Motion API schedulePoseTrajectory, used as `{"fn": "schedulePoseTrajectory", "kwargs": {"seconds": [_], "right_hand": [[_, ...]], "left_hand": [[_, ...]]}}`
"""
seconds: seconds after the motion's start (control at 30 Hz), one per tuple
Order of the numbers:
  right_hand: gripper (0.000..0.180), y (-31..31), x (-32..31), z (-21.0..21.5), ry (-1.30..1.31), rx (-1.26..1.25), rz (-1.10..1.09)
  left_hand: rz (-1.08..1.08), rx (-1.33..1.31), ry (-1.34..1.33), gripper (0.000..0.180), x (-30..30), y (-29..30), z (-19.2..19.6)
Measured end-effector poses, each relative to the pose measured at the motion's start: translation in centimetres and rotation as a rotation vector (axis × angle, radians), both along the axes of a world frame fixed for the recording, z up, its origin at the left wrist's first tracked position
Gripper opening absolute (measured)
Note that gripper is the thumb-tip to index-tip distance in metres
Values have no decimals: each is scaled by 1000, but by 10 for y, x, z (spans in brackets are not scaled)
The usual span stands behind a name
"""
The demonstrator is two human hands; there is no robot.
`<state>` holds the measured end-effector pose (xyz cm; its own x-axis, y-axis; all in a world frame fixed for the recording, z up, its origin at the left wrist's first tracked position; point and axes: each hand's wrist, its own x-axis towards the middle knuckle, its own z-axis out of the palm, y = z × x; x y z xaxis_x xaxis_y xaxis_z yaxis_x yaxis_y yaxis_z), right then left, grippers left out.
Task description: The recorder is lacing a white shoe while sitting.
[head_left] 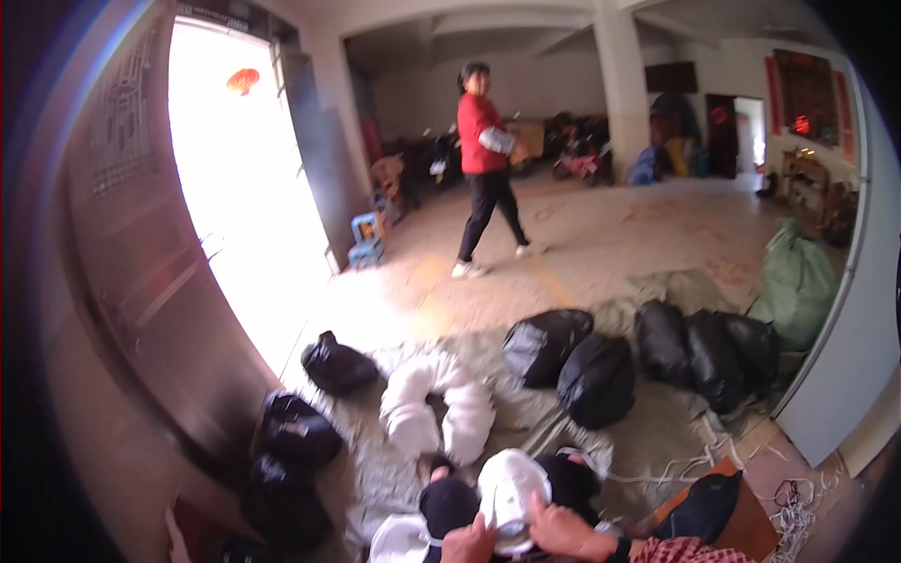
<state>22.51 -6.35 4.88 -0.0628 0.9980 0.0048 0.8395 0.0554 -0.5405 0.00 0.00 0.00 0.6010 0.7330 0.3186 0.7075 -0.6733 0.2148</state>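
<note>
White cap-like piece sits between dark-clad knees, fingers of left hand and right hand gripping its near part from both sides, likely to steady it, curved white stack on ground sheet ahead, presumably for easy reach.

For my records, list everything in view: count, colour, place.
White pieces: 2, white, bottom centre
Curved stack: 1, white, centre
Bags: about 8, black, left to right
Sack: 1, green, right
Sheet: 1, grey, floor
Board: 1, orange, lower right
Dark item: 1, black, on board
Cords: several, white, lower right
Stools: count unclear, blue, left background
Door: 1, brown, left
Lantern: 1, red, outside left
Motorbikes: several, mixed, background
Person: 1, red top, background
Legs: 2, black trousers, bottom
Left fingers: 1 set, bare, bottom centre
Right fingers: 1 set, bare, beside
</note>
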Motion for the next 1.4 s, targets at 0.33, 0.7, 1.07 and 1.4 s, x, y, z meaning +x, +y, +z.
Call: {"fn": "schedulePoseTrajectory", "kwargs": {"seconds": [0.33,0.7,1.07,1.4], "right_hand": [[34,-10,-2,-14,22,16,247],[35,-5,-14,-14,-137,237,52],[77,-5,-12,-37,-216,294,122],[60,0,-17,-6,-509,461,255]], "left_hand": [[45,-106,-30,45,-8,-40,18],[124,-230,11,54,14,-48,44],[25,28,165,41,3,-42,10],[97,-397,57,48,12,-35,50]]}}
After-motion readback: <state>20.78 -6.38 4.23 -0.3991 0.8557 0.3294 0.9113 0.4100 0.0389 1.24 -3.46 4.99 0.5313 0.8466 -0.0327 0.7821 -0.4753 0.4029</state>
